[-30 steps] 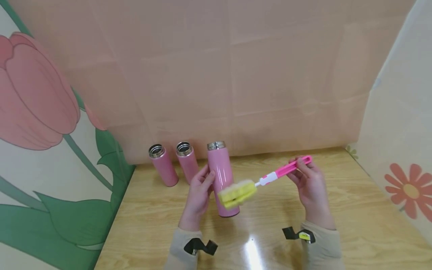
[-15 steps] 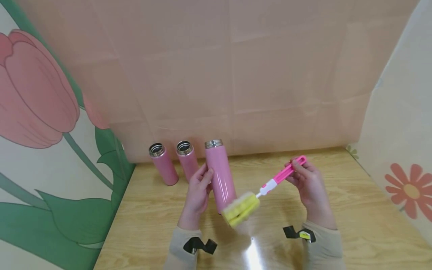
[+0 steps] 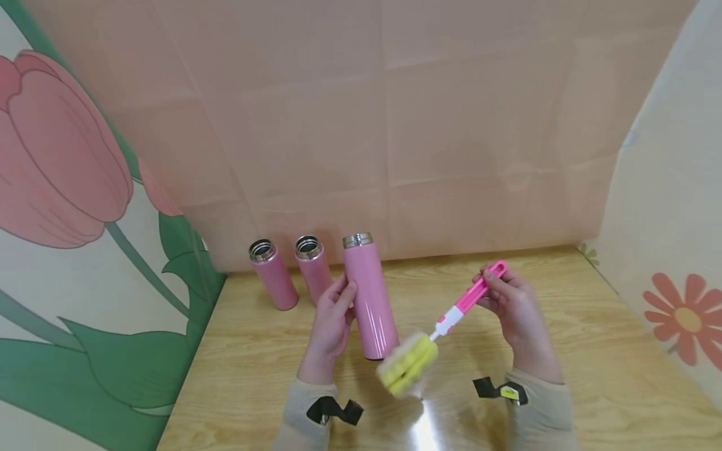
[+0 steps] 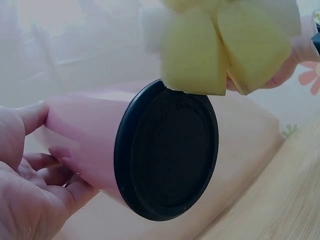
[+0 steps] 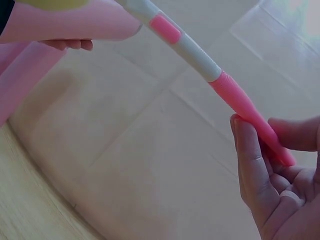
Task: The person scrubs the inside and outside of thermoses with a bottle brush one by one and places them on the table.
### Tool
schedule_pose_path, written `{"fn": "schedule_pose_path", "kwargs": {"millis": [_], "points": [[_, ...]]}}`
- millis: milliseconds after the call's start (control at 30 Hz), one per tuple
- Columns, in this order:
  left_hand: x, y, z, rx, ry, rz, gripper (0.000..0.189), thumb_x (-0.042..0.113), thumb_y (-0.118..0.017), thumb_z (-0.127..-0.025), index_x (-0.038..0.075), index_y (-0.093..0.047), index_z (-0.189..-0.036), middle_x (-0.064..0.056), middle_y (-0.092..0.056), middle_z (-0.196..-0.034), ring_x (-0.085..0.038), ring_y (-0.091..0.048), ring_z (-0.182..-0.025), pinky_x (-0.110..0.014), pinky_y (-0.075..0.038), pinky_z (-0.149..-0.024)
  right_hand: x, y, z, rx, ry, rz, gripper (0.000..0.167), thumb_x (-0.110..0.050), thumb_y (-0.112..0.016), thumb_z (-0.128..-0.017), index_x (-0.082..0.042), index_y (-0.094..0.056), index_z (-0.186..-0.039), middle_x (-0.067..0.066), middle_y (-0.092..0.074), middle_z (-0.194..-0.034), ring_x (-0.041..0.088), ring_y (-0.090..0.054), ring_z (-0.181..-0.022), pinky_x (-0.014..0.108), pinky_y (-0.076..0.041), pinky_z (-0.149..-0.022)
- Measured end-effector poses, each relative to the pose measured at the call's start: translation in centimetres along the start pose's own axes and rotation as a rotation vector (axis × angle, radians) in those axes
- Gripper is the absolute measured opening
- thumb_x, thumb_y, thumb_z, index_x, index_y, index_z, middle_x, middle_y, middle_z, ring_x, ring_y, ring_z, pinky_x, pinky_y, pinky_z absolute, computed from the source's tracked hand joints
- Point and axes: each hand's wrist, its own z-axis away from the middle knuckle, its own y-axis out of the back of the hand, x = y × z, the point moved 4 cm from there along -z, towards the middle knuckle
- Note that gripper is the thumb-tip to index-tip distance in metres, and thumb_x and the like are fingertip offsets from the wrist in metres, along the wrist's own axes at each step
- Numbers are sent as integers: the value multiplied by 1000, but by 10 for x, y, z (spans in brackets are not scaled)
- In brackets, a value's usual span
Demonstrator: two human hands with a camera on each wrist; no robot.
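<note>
My left hand (image 3: 331, 319) grips a pink thermos bottle (image 3: 369, 300) by its side, thumb in front, steel-rimmed mouth up and leaning to the left. In the left wrist view the bottle's black base (image 4: 167, 150) faces the camera, raised off the table. My right hand (image 3: 519, 313) pinches the pink handle (image 5: 245, 102) of a bottle brush (image 3: 449, 321) between thumb and fingers. The brush slants down to the left. Its yellow and white sponge head (image 3: 407, 364) is slightly blurred, just in front of the bottle's lower end.
Two more pink bottles, one on the left (image 3: 273, 279) and one beside it (image 3: 313, 269), stand uncapped at the back left of the wooden table (image 3: 237, 376). A pinkish sheet (image 3: 451, 125) hangs behind, with flower-printed panels (image 3: 665, 219) at the sides.
The brush has swung its sponge head down and slightly right, from in front of the bottle to beside its base. The held bottle has tilted a little to the left.
</note>
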Motion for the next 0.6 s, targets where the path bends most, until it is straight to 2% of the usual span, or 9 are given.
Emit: {"fn": "schedule_pose_path", "kwargs": {"millis": [267,600], "points": [[-3,2,0,-22,7,-4,53,22,-55,-113,0,-45,-160,-16,-62,-144,-23,-67,-120,-38,-57,-101,1,1,0,43,3,-52,12,-12,-60,-111,-10,-72,-108,2,-75,-100,14,-73,-84,28,-63,-79],[-2,3,1,-30,11,30,54,23,-53,-114,-3,-42,-160,-16,-62,-143,-24,-67,-122,-39,-56,-105,3,-2,-1,44,19,-124,12,-12,-60,-111,-7,-71,-110,4,-75,-100,15,-74,-84,29,-64,-81]]}}
